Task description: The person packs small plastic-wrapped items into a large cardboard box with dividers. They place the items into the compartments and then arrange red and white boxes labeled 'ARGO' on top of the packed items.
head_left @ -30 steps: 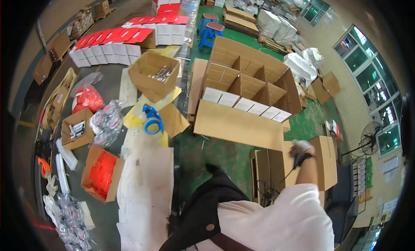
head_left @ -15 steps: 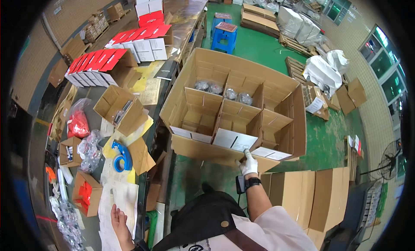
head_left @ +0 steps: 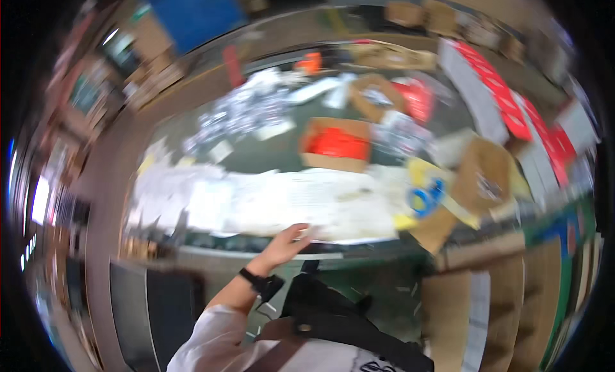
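My left hand [head_left: 285,245], bare and with a black watch on the wrist, hovers at the near edge of the workbench [head_left: 269,143]. Its fingers are slightly curved and apart, though blur softens them; nothing distinct shows in them. Just beyond the fingertips, white paper sheets [head_left: 256,199] cover the front of the bench. An open carton of red pieces [head_left: 336,144] stands behind the paper. To the right lie a blue tape dispenser [head_left: 426,198] and an open brown carton [head_left: 477,160] with small items inside. My right hand is out of view.
Clear plastic packs [head_left: 243,109] are heaped at the back left. A bag of red pieces [head_left: 416,99] and a small carton [head_left: 375,96] sit farther back. Red-and-white boxes [head_left: 490,83] line the right side. Large cartons [head_left: 500,314] stand below the bench at right.
My view has swung left from the large divided carton to the workbench. The gloved right hand, which touched that carton's front, has left the view. My left hand now reaches over the bench edge.
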Demonstrator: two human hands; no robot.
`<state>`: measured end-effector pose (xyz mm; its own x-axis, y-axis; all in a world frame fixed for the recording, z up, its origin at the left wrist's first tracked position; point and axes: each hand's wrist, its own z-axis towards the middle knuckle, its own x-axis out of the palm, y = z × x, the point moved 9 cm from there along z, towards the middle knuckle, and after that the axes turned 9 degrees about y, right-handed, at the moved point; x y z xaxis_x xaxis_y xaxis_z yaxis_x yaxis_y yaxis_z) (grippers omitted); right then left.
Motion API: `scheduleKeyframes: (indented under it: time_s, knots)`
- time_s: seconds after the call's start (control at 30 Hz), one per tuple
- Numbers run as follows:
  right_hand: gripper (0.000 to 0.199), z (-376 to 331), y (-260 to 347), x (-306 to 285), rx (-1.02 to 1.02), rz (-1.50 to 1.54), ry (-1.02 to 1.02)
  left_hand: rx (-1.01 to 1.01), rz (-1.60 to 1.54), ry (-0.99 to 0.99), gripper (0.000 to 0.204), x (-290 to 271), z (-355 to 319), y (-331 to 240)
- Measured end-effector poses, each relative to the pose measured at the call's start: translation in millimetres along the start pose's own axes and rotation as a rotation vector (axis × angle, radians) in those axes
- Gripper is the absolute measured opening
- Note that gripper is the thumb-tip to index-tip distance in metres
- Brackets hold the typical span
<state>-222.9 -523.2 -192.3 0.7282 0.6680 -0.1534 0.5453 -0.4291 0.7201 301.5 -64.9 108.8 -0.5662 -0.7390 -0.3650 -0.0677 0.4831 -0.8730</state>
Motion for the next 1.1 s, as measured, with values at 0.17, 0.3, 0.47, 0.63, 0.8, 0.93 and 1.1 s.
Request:
scheduleKeyframes:
  time_s: [0.17,0.3,0.47,0.63,0.8,0.93,1.1]
  knots:
    - [0.030,-115,224,327,-0.146,-0.214,0.727,0.038,-0.037,-0.346,0.039,-170,-14,75]
    - [0.022,-237,377,538,-0.013,-0.021,1.073,-0.120,0.173,-0.708,0.042,-373,0,135]
    - [0.024,-331,477,832,-0.443,-0.549,1.407,-0.567,0.464,-0.976,0.069,-577,-7,218]
    - [0.027,-296,458,1122,-1.256,-1.304,0.978,-0.704,0.496,-0.837,0.113,-627,52,227]
    - [0.038,-275,414,1262,-1.426,-1.608,0.655,-0.706,0.503,-0.661,0.101,-625,94,249]
    - [0.058,-285,392,1272,-1.401,-1.627,0.684,-0.482,0.561,-0.639,0.081,-613,91,281]
    - [0.063,-289,379,1239,-1.483,-1.731,0.663,-0.358,0.547,-0.484,0.068,-569,107,225]
